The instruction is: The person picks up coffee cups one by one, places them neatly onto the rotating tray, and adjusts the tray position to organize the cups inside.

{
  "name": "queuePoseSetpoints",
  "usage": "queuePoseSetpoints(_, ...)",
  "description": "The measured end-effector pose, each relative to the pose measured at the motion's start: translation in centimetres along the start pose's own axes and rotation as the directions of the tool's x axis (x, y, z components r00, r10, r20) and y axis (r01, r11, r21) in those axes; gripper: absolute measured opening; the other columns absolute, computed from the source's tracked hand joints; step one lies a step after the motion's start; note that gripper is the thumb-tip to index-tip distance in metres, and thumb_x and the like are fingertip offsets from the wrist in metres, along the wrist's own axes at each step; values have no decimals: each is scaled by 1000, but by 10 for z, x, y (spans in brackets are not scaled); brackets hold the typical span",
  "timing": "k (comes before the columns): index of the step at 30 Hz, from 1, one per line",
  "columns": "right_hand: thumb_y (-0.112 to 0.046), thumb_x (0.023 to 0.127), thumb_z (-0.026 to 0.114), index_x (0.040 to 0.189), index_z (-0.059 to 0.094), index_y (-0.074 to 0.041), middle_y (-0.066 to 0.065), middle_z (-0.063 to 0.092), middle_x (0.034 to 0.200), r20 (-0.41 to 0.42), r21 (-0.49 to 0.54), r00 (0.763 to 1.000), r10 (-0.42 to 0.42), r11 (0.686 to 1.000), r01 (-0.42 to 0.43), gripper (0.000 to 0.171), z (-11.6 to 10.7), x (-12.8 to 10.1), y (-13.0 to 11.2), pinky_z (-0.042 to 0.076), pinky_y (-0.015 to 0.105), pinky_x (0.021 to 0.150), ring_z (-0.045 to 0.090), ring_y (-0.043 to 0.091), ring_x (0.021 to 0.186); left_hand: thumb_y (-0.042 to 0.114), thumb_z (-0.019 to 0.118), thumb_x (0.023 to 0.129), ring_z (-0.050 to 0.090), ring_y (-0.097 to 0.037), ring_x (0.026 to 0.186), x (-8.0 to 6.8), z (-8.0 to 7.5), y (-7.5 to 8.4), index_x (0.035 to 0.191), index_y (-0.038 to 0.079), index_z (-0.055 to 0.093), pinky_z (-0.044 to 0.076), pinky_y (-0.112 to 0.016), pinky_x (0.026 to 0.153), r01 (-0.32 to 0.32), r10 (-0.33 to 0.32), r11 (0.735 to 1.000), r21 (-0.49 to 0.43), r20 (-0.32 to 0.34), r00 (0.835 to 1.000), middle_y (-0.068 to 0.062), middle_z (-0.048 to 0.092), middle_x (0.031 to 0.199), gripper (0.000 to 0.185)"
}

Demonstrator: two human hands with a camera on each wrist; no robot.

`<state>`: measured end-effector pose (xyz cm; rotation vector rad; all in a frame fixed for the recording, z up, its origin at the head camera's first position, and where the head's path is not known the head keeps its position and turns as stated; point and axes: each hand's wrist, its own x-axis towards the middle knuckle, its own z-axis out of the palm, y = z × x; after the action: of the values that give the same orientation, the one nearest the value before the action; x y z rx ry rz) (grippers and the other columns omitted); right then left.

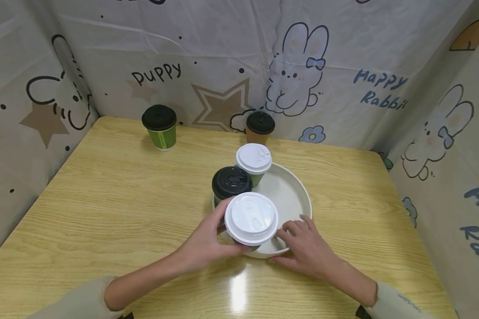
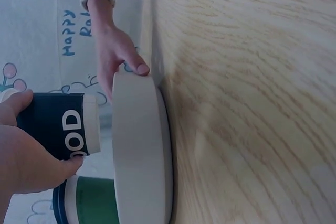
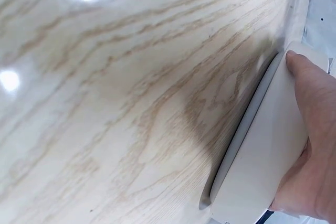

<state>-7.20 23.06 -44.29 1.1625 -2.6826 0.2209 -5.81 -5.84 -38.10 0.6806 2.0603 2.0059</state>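
My left hand (image 1: 209, 241) grips a dark navy paper cup (image 2: 52, 124) with a white lid (image 1: 251, 218). White letters show on its side, and its base is just above the rim of a round cream tray (image 1: 289, 188) in the left wrist view. At the tray's near right side, my right hand (image 1: 305, 243) holds the wall, thumb (image 3: 302, 66) outside and fingers over the rim. Inside the tray, on its left, stand a black-lidded cup (image 1: 231, 182) and, behind it, a green cup with a white lid (image 1: 254, 158).
A green cup with a black lid (image 1: 160, 127) stands at the table's back left. A brown cup with a black lid (image 1: 259, 127) is at the back edge, behind the tray. Printed cloth (image 1: 223, 44) walls the wooden table (image 1: 143, 186) at the back and sides.
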Motion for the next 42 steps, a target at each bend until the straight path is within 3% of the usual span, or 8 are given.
queuePoseSetpoints(5,-64,74,77,99,65,-16,1,58,99,-6,2,1000,5,1000,-5,55,1,-1,-1,39,56,101,56,27,93,6,89,71,43,-21,135,1,7,-6,151,14,35,36,-46,111,14,-14,1000,0,-23,1000,-2,45,148,97)
queuePoseSetpoints(13,-65,73,77,99,68,-15,2,58,98,-9,-10,1000,10,1000,-10,57,2,0,-3,39,55,100,56,27,92,5,87,72,42,-23,136,2,15,-15,152,11,33,35,-44,112,-7,8,1000,12,-53,999,-6,43,149,97)
queuePoseSetpoints(18,-64,73,77,99,67,-15,1,58,98,-23,2,1000,8,1000,-8,57,3,1,-2,38,54,100,55,27,91,4,87,73,41,-19,136,3,16,-20,153,14,32,33,-39,113,17,-14,999,38,-74,997,-1,43,149,98)
queuePoseSetpoints(34,-67,74,75,99,68,-14,2,58,98,-18,-23,1000,14,1000,-14,59,3,2,-3,38,57,102,55,27,91,-2,87,71,43,-20,136,5,18,-34,152,7,33,33,-35,114,15,-6,995,103,-88,996,-7,44,150,98)
queuePoseSetpoints(42,-65,74,76,100,69,-14,3,58,99,-19,-24,1000,17,1000,-18,58,3,1,-3,36,59,104,56,28,93,5,90,70,44,-17,135,5,19,-34,149,6,39,34,-35,113,84,-65,981,177,-110,992,-5,48,147,94)
